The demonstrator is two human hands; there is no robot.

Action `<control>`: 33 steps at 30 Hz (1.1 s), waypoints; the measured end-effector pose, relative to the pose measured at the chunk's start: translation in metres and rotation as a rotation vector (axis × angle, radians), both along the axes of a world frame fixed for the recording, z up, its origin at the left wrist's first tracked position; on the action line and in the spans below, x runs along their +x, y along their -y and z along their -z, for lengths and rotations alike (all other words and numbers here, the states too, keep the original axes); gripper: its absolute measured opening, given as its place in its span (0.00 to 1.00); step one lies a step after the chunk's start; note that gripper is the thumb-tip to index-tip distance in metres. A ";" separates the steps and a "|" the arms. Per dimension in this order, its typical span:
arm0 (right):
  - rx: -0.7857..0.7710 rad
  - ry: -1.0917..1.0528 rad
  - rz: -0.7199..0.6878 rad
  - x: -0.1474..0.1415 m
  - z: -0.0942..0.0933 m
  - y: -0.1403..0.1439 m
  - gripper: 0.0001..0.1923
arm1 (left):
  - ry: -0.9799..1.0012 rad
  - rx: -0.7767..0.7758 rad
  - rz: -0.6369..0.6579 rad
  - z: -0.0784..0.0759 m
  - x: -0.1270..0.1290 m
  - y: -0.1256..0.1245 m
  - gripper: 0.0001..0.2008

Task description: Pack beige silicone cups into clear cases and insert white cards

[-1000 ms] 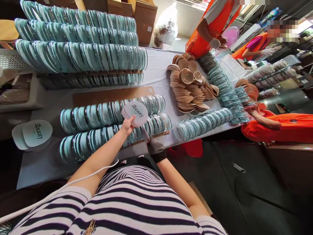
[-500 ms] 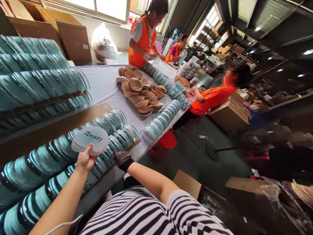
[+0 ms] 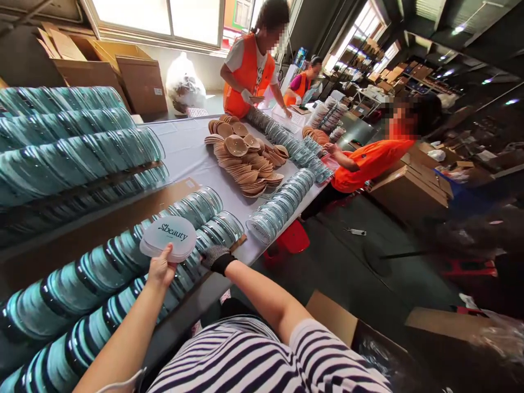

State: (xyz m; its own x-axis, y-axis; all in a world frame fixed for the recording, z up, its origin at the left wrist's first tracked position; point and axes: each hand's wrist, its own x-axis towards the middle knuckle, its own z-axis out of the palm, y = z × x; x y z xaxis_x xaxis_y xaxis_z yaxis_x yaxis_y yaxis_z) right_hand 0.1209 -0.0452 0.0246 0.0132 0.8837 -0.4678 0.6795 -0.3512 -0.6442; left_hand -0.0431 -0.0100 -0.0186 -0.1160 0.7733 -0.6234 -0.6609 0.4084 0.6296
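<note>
My bare left hand (image 3: 162, 268) is closed on a small stack of flat oval plates (image 3: 167, 239), thumb on top. The pale top one carries dark lettering that includes "beauty". My right hand (image 3: 215, 258), in a dark mesh glove, is at the near side of the front row of clear teal oval plates (image 3: 224, 228). Its fingertips are hidden against that row, so their grip does not show. Behind it lies a second, parallel row of teal plates (image 3: 192, 206), partly covered by the held stack.
More teal rows (image 3: 82, 155) are piled at the left. Brown oval shells (image 3: 249, 158) lie heaped on the white table (image 3: 184, 147), near another teal row (image 3: 282, 204). Co-workers in orange (image 3: 248, 65) work along it. A red stool (image 3: 292, 238) and open carton (image 3: 333, 316) stand at the right.
The camera view has shifted, so the whole scene sits further right and slightly lower. Both hands keep about the same places relative to the rows, and the left still holds the stack.
</note>
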 end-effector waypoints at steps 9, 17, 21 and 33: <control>0.363 0.231 -0.136 -0.015 -0.009 -0.019 0.32 | 0.072 0.067 0.021 -0.005 0.000 0.019 0.15; 0.420 0.271 -0.075 -0.042 0.007 0.002 0.27 | 0.063 0.069 -0.006 0.004 -0.015 0.035 0.24; 0.608 0.178 -0.067 -0.035 0.021 0.000 0.31 | 0.070 0.103 0.001 -0.007 -0.011 0.041 0.22; 0.757 0.131 0.022 -0.026 0.004 0.016 0.27 | 0.022 0.175 0.033 -0.022 -0.006 0.048 0.23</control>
State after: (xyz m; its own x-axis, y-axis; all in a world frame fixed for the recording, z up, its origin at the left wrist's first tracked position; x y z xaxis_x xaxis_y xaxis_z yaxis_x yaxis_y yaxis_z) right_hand 0.0949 -0.0615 0.0210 0.0480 0.9614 0.2711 0.7649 0.1391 -0.6290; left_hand -0.0488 -0.0581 0.0033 -0.0766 0.8734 -0.4809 -0.6631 0.3156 0.6788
